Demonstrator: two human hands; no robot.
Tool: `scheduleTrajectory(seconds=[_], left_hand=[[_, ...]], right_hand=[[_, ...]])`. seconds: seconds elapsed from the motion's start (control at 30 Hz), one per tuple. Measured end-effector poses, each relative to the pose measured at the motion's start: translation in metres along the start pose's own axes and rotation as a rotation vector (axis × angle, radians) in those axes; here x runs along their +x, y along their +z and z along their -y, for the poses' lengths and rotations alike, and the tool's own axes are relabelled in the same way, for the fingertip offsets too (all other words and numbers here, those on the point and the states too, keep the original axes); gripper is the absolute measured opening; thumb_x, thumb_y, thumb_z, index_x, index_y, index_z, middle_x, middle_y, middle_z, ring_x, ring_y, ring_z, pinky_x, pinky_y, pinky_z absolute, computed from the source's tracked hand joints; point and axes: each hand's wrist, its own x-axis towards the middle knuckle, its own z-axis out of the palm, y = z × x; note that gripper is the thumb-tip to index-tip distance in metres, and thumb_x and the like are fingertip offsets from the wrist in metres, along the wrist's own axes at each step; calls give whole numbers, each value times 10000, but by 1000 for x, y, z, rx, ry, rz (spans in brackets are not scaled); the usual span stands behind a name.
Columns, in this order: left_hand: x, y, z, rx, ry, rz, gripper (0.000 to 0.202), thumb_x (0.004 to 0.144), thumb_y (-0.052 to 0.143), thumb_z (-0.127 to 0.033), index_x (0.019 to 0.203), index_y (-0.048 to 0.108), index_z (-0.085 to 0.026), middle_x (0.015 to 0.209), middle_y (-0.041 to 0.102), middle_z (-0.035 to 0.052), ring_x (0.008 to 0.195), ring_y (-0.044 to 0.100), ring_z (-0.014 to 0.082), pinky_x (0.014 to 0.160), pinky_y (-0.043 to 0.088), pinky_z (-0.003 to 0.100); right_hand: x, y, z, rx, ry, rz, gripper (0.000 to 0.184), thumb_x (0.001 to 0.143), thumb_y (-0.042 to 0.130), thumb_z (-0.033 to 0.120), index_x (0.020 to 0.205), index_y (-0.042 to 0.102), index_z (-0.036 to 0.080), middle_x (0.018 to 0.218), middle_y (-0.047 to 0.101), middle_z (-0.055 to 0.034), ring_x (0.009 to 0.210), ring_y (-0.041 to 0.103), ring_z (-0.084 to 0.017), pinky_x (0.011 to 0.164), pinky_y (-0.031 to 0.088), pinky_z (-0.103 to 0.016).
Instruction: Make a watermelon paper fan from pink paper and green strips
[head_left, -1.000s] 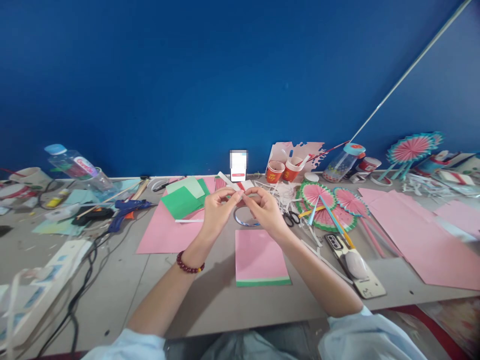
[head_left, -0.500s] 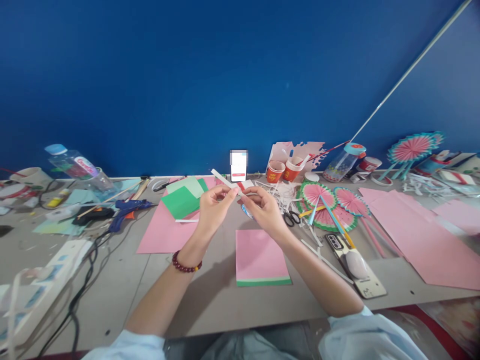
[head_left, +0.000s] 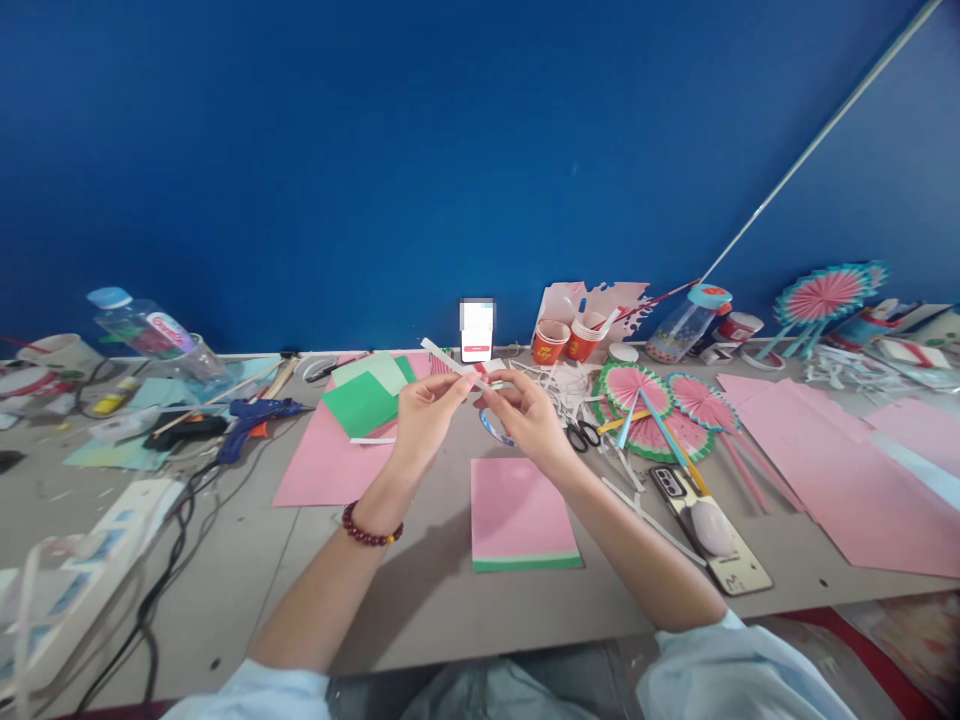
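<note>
Grip status: both hands are raised above the table (head_left: 420, 620) and closed in a pinch on one white strip (head_left: 448, 359).

- Left hand (head_left: 426, 420): thumb and forefinger closed on the white strip near its lower end. The remaining fingers are curled and hold nothing.
- Right hand (head_left: 529, 420): thumb and forefinger closed on the lower end of the strip, just right of the left fingertips. The other fingers are loosely bent.
- Strip position: it runs from the two pinches up and to the left, past the left fingertips, with its free end in the air.

Change over the last second: the two pinches were pressed together lower down, directly over the tape roll (head_left: 492, 430). They now sit higher and slightly apart, and more of the strip projects beyond the left fingers. Judgement: the strip appears to be sliding out through the left pinch, so work on it is in progress and not finished.

Surroundings:
- Tape roll: below the right fingers, partly covered by them.
- Pink sheet with green edge (head_left: 517, 515): below both wrists, flat on the table.
- Scissors (head_left: 581, 436): just right of the right hand.
- Green paper (head_left: 363, 402): left of the left fingers.
- Glue gun (head_left: 255, 416): well to the left.
- Watermelon paper fans (head_left: 637, 402): right of the scissors.
</note>
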Motion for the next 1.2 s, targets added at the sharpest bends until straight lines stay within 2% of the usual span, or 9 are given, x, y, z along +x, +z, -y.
scheduleTrajectory(seconds=[0.37,0.7,0.8,0.93,1.03,1.1,1.2], left_hand=[[1,0,3,10,-22,-5,217,709,732,-404,686,739,-188,666,695,25,629,612,142,603,488,258],[-1,1,-2,62,10,-21,212,723,717,-397,669,740,-193,684,718,39,647,640,154,550,472,246],[-2,1,-2,51,25,-14,217,735,707,-402,696,748,-193,704,721,44,663,642,158,573,484,252],[-1,0,-2,39,52,16,253,773,664,-433,758,758,-199,771,730,51,690,635,161,612,501,270],[1,-1,-2,102,122,54,207,763,680,-405,780,756,-213,926,729,58,780,639,173,656,509,277],[2,-2,-2,159,163,123,170,754,693,-374,776,755,-217,1004,711,64,875,637,192,695,514,279],[2,-2,0,173,162,217,181,770,675,-351,690,741,-202,960,706,77,974,626,220,747,518,284]], right_hand=[[1,2,-7,17,19,-7,343,813,568,511,967,580,204,781,713,-38,510,525,-86,458,364,-199],[2,4,-12,-4,13,8,364,827,545,521,960,615,190,802,715,-52,525,555,-96,465,375,-203],[2,4,-11,-5,9,19,352,839,532,515,943,617,190,819,717,-53,521,544,-92,459,363,-199],[2,4,-10,-40,-2,11,353,848,515,523,939,601,194,811,715,-48,503,522,-90,437,340,-195],[2,3,-11,-61,-7,-2,362,845,512,531,949,593,194,801,709,-41,481,493,-81,430,335,-191],[3,3,-12,-63,-11,0,368,843,508,535,946,589,191,788,700,-34,466,475,-76,427,338,-191],[3,2,-13,-69,-25,0,358,847,500,522,950,582,190,778,687,-26,451,452,-70,432,349,-194]])
